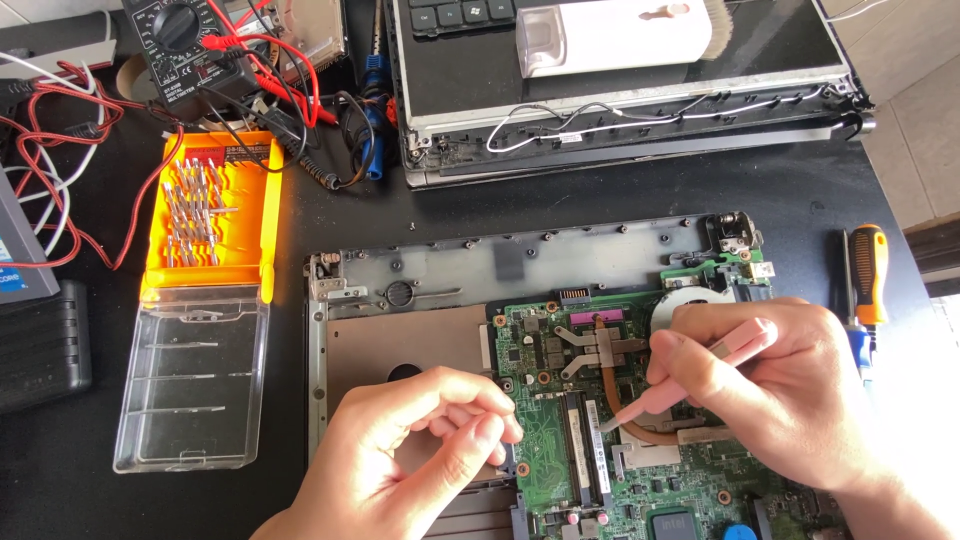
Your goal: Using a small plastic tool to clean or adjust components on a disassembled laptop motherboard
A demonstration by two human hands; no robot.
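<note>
We look down at a black table [820, 190] where an opened laptop base [500, 270] lies in the lower middle of the frame, its green motherboard [560, 440] bared. A copper heat pipe [604, 345] crosses the board toward a fan [690, 295] at the upper right of the base.

Our right hand [770, 385], lower right of the frame, is closed around a pink tool [690, 380], held like a pen. Its tip points down and left, at or just above the board beside the heat pipe; we cannot tell whether it touches.

Our left hand [410, 450], lower centre-left, has its thumb and fingertips pinched together over the left edge of the board. Whether anything small sits between them, we cannot tell.

At centre left sits an orange bit case [265, 210] filled with silver bits, its clear lid [190, 375] folded open below it. In the upper left lies a black multimeter [185, 45] with red and black leads [60, 150] snaking over the table. A dark box [45, 345] sits at the far left edge.

Across the top of the frame lies the laptop's detached screen part [640, 110], with a white wire running along its lower edge and a white brush tool [620, 35] resting on it. At the right edge, well apart from our right hand, lies a screwdriver [868, 275] with an orange and black handle.
</note>
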